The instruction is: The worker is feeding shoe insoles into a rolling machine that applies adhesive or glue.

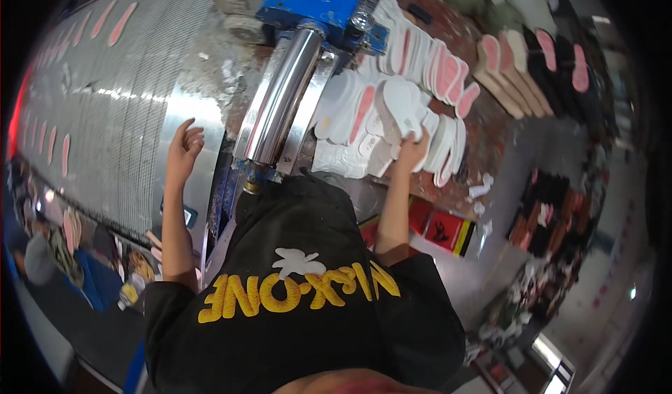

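Seemingly, right hand [411, 150] pinches white insole [401, 104], long axis slanting, broad end up-left

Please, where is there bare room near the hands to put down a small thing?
The mesh belt looks bare between its pink insoles and the smooth metal strip below the left hand. A smaller bare patch of brown table is bordered by white insoles, beige insoles and white scraps. Around the right hand it is crowded with stacked insoles.
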A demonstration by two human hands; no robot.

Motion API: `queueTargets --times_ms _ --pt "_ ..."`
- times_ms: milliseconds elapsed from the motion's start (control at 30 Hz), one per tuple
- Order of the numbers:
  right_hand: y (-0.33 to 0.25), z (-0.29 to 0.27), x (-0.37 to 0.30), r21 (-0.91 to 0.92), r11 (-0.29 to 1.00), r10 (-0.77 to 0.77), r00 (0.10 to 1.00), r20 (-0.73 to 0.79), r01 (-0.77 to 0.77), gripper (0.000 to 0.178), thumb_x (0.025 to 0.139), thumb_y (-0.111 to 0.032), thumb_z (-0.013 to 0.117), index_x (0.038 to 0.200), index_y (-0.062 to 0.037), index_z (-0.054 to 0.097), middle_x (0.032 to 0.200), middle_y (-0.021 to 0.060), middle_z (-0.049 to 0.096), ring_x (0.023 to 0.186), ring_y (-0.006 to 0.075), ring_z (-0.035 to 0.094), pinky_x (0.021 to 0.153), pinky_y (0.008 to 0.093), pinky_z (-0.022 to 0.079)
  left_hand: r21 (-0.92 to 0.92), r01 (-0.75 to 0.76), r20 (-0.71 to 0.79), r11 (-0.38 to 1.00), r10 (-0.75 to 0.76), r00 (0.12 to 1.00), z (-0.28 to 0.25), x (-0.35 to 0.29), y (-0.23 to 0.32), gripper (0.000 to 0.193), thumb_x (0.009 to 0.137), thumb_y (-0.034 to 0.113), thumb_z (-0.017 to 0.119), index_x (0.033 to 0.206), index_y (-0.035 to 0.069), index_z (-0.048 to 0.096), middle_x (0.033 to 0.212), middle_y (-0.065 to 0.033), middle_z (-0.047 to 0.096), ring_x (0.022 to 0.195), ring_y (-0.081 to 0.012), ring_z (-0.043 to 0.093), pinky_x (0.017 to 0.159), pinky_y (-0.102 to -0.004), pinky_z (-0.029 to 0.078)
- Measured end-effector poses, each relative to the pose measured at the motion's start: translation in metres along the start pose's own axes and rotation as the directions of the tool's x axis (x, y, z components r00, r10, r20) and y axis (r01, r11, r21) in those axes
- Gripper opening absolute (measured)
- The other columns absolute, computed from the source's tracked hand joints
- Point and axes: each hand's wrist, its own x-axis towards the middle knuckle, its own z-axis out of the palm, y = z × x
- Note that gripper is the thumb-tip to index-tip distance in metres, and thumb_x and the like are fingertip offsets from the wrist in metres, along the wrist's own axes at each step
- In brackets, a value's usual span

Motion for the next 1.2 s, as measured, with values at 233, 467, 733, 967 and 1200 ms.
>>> queueTargets --times_ms 233,467,733,967,1200 --pt "-0.125 -0.059 -0.041 0.523 0.749 0.439 0.896 0.069 -0.407 0.032 0.074 -0.002 0.043 0.101 0.0009 0.060 0.091 0.0097 0.061 0.074 0.0186 0.061 0.056 0.0272 0.051 0.142 -0.422 0.591 0.895 0.266 0.762 0.028 0.086 0.101 0.086 0.068 0.010 0.075 0.142 0.009 0.030 0.135 -0.0127 0.047 0.127 -0.0263 0.043 0.105 -0.0355 0.035" --pt "-0.177 0.027 -0.095 0.461 0.721 0.294 0.830 0.473 -0.518 0.030 0.086 -0.016 0.043 0.110 -0.0021 0.055 0.080 0.0059 0.055 0.062 0.0108 0.051 0.051 0.0229 0.041 0.201 -0.638 0.834 0.744 0.212 0.510 0.048 0.091 0.150 0.095 0.063 0.018 0.079 0.142 0.009 0.028 0.145 -0.0126 0.033 0.132 -0.0301 0.035 0.108 -0.0393 0.031" --pt "-0.154 0.029 -0.129 0.376 0.673 0.403 0.742 0.535 -0.637 0.034 0.096 -0.031 0.045 0.115 -0.0042 0.052 0.064 0.0004 0.045 0.048 0.0061 0.034 0.043 0.0211 0.027 0.276 -0.773 0.808 0.572 0.298 0.509 0.020 0.086 0.121 0.091 0.061 0.017 0.079 0.140 0.009 0.033 0.140 -0.0131 0.040 0.126 -0.0332 0.040 0.105 -0.0401 0.035" --pt "-0.072 0.021 -0.180 -0.047 0.797 0.540 0.675 0.502 -0.602 0.022 0.093 -0.025 0.052 0.091 -0.0047 0.060 0.058 -0.0006 0.049 0.043 0.0074 0.042 0.038 0.0218 0.029 0.373 -0.768 0.724 0.520 0.355 0.592 -0.048 0.096 0.074 0.082 0.064 0.013 0.076 0.137 0.011 0.038 0.136 -0.0137 0.043 0.124 -0.0335 0.041 0.103 -0.0403 0.036" --pt "-0.049 0.015 -0.240 -0.302 0.642 0.730 0.441 0.523 -0.705 0.023 0.093 -0.024 0.049 0.078 -0.0076 0.055 0.055 -0.0006 0.049 0.043 0.0079 0.045 0.037 0.0216 0.033 -0.595 0.386 0.468 0.705 -0.087 0.880 -0.168 0.091 -0.072 0.061 0.089 0.038 0.053 0.136 0.004 0.036 0.131 -0.0166 0.048 0.113 -0.0330 0.054 0.092 -0.0429 0.048"
